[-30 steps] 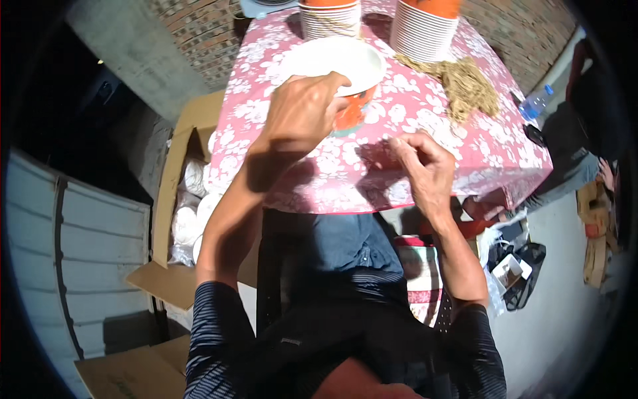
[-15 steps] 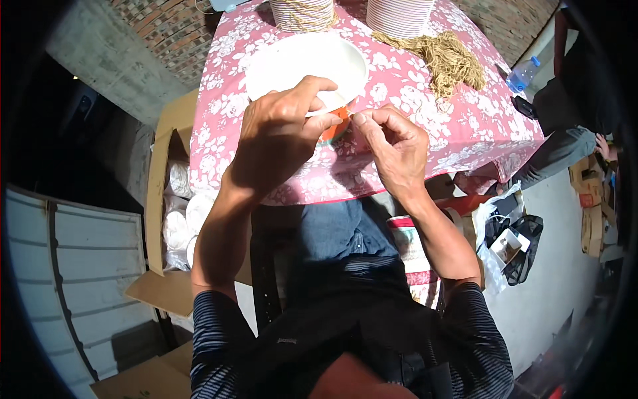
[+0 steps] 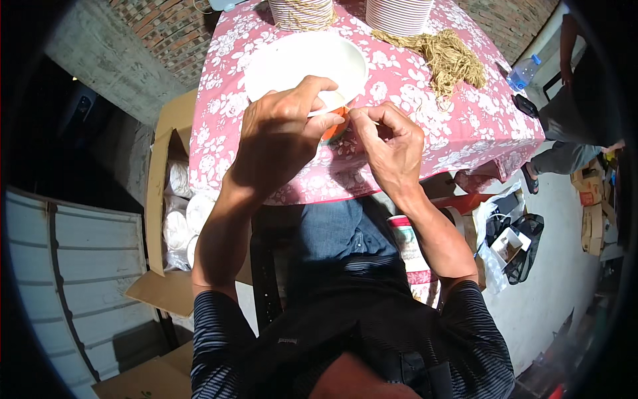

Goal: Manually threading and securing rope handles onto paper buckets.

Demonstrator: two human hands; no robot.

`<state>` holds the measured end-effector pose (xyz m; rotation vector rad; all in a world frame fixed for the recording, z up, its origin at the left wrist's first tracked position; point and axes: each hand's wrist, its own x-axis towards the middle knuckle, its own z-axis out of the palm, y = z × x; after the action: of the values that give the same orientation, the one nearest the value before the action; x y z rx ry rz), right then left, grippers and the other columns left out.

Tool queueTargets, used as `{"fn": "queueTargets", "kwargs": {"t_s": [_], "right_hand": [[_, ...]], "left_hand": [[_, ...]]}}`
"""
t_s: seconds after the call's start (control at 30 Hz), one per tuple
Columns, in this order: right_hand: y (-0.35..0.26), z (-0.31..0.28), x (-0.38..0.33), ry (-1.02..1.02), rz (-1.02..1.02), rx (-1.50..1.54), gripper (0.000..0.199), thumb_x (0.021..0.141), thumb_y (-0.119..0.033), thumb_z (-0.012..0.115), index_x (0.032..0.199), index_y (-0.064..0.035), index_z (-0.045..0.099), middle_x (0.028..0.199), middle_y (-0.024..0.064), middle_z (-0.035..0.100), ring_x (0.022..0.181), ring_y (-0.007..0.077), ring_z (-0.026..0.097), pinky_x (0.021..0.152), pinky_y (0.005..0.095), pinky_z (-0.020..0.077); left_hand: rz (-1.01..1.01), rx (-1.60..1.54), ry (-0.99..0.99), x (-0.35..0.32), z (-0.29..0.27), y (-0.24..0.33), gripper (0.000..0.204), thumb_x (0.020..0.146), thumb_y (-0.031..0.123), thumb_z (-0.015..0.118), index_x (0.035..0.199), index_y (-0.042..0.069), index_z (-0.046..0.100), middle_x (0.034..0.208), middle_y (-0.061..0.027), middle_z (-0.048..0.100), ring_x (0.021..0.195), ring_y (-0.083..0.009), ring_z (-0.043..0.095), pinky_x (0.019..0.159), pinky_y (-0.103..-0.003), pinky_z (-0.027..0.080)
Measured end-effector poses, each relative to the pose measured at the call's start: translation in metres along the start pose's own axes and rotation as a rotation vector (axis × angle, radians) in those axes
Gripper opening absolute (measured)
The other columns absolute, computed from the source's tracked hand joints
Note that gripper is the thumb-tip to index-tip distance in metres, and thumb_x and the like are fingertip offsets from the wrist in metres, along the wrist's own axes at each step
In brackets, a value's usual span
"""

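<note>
A wide, shallow white bowl [image 3: 299, 63] rests tilted near the front of the table. My left hand [image 3: 282, 126] is closed on its near rim, thumb below and fingers over the inside. Right beside that rim, my right hand [image 3: 392, 143] is closed in a pinch, thumb against forefinger. A pale thin strand seems to show at its fingers, but what they hold is too small to make out. Just under the rim, between my hands, is an orange and green round thing [image 3: 337, 128], partly covered by my left thumb.
The table wears a pink floral cloth [image 3: 405, 86]. At the far side stand two stacks of white ware [image 3: 302, 14] and a bundle of tan cord [image 3: 455, 63]. A water bottle [image 3: 525, 72] and a black phone-like thing [image 3: 525, 106] lie at the right edge. A cardboard box [image 3: 159, 186] stands left; a person [image 3: 571, 113] stands right.
My right hand has shifted slightly left and up, still pinching. The left hand and bowl have hardly moved. The person at the right has stepped further right, and a sandalled foot now shows.
</note>
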<state>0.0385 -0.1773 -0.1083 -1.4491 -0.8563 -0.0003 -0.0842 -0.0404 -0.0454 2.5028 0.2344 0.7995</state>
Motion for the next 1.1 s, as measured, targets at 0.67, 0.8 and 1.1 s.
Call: {"fn": "queueTargets", "kwargs": {"t_s": [0.67, 0.8, 1.1], "right_hand": [[-0.006, 0.004, 0.006, -0.029, 0.005, -0.021, 0.013, 0.091, -0.008, 0.075, 0.087, 0.0047, 0.074, 0.072, 0.006, 0.067, 0.062, 0.0075, 0.058, 0.056, 0.0263, 0.0459], [-0.006, 0.003, 0.007, -0.023, -0.013, -0.035, 0.015, 0.092, -0.009, 0.075, 0.086, 0.0045, 0.074, 0.071, 0.0052, 0.067, 0.061, 0.0068, 0.058, 0.055, 0.0261, 0.0455], [-0.012, -0.011, 0.021, -0.104, -0.079, -0.005, 0.028, 0.1, -0.005, 0.067, 0.127, -0.0007, 0.066, 0.075, 0.0069, 0.068, 0.066, 0.0108, 0.061, 0.06, 0.0272, 0.0485]], "left_hand": [[0.003, 0.032, -0.406, 0.047, -0.022, -0.014, 0.019, 0.102, 0.007, 0.059, 0.112, -0.002, 0.072, 0.099, -0.021, 0.075, 0.089, -0.0287, 0.076, 0.076, -0.038, 0.06], [-0.111, -0.116, -0.512, 0.053, -0.021, -0.01, 0.018, 0.102, 0.005, 0.059, 0.111, -0.003, 0.072, 0.093, -0.0183, 0.073, 0.077, -0.023, 0.076, 0.061, -0.034, 0.062], [-0.018, -0.025, -0.405, 0.049, -0.022, -0.012, 0.02, 0.09, 0.017, 0.063, 0.099, 0.003, 0.076, 0.082, -0.0182, 0.073, 0.076, -0.0336, 0.072, 0.075, -0.042, 0.056]]}}
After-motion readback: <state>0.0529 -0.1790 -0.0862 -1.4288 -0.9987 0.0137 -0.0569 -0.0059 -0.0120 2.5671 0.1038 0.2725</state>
